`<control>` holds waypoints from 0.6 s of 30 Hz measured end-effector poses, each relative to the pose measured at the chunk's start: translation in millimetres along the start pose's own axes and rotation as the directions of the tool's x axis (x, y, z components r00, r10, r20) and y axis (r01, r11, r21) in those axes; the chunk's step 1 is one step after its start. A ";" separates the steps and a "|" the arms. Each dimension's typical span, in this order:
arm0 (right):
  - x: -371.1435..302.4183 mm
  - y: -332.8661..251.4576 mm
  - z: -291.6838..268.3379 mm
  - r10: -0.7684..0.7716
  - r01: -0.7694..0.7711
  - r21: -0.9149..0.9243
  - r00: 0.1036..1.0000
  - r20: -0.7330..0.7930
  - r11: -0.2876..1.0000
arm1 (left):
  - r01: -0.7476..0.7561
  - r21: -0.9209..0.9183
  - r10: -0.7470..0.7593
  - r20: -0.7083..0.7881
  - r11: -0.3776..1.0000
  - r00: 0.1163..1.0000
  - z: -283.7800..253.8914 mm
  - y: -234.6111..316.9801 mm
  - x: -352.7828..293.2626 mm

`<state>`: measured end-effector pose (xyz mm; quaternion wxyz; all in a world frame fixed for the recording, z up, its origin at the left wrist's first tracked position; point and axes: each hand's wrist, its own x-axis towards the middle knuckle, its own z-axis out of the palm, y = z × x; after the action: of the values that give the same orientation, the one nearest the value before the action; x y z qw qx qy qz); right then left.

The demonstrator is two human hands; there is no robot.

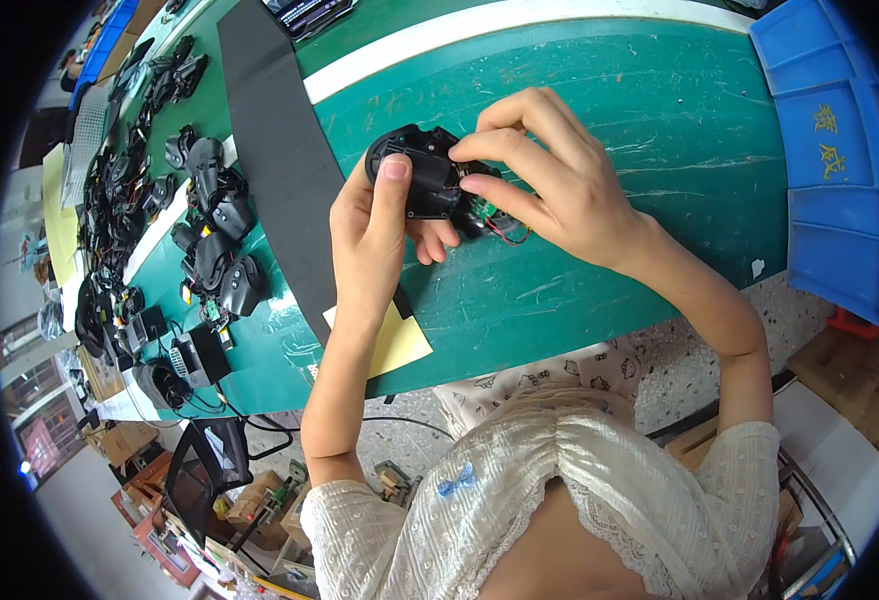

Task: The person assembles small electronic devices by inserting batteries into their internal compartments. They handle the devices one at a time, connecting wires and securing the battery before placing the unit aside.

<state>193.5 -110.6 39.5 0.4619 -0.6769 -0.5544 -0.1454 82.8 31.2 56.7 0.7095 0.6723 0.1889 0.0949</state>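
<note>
Above the green table I hold a black plastic device housing [430, 185] with a round part at its left end. My left hand [380, 215] wraps round it, thumb pressed on the upper face and fingers underneath. At its right side, the thumb and index finger of my right hand [560, 175] come together in a pinch; whatever small piece lies between them is hidden. A green circuit board [482, 208] with thin red and dark wires [508, 236] hangs beside the housing, below my right fingertips.
A long black mat [275, 150] runs along the table left of my hands, with yellow paper [400, 345] near the front edge. Several black device parts [222, 215] are heaped farther left. Blue plastic bins [840, 170] stand at the right, and a phone-like screen [310, 14] lies at the back.
</note>
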 end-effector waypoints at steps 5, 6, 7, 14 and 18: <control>-0.7 -0.3 0.5 -0.041 0.041 -0.046 0.999 0.020 0.998 | 0.017 0.028 -0.017 -0.007 0.999 1.000 0.3 -0.6 -0.3; -1.2 -0.2 -0.5 -0.063 0.065 -0.079 0.998 0.029 0.995 | 0.017 0.030 -0.017 -0.006 0.999 1.000 -0.1 -1.9 0.4; -1.8 -0.1 -1.0 -0.093 0.094 -0.088 0.995 0.023 0.992 | 0.013 0.029 -0.012 -0.020 1.000 1.000 -1.2 -2.9 1.2; -3.2 -1.4 3.3 -0.052 0.051 -0.014 0.996 -0.067 0.999 | -0.017 -0.004 0.016 -0.122 1.000 0.992 -4.8 -0.6 4.3; -1.6 2.9 4.3 0.022 -0.021 0.009 0.993 -0.117 1.000 | 0.000 -0.053 -0.007 -0.124 0.999 0.992 -0.7 0.5 2.2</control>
<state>194.2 -108.0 34.7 0.4976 -0.6713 -0.5197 -0.1778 84.6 32.8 56.8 0.7142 0.6456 0.2311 0.1402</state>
